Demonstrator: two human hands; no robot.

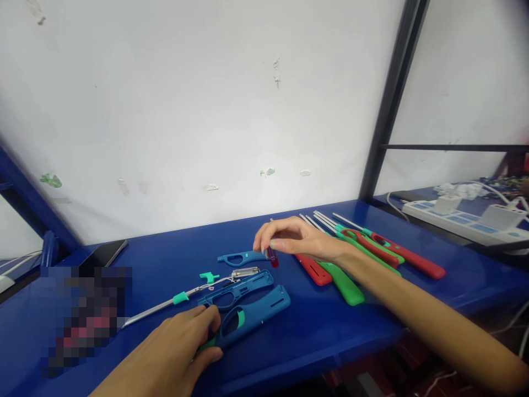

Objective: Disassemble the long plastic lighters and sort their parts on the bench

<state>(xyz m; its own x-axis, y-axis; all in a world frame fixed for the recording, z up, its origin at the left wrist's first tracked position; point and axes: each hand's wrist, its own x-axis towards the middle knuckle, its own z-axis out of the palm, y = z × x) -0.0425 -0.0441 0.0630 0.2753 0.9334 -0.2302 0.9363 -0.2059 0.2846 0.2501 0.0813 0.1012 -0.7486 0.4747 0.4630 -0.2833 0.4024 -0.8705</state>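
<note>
My left hand (185, 336) is closed around the trigger end of a blue long-nosed lighter (266, 309) near the table's front edge; its nozzle is hidden. Above the lighter's butt end, my right hand (289, 240) grips a screwdriver (273, 258) with a clear red handle. Its thin shaft points down towards the lighter; whether the tip touches is too fine to tell. Just behind lie an opened blue half shell (256, 284), another blue shell piece (237, 258), a clear fuel tank (246, 272), a teal trigger (209, 277) and a metal nozzle tube (155, 313) with a teal collar.
Several red and green lighters (409, 256) lie at the right, partly behind my right arm. A dark phone (105, 255) rests at the left, beside a blurred-out patch. A white wall backs the blue table (165, 259). A power strip (458, 218) sits beyond the black post.
</note>
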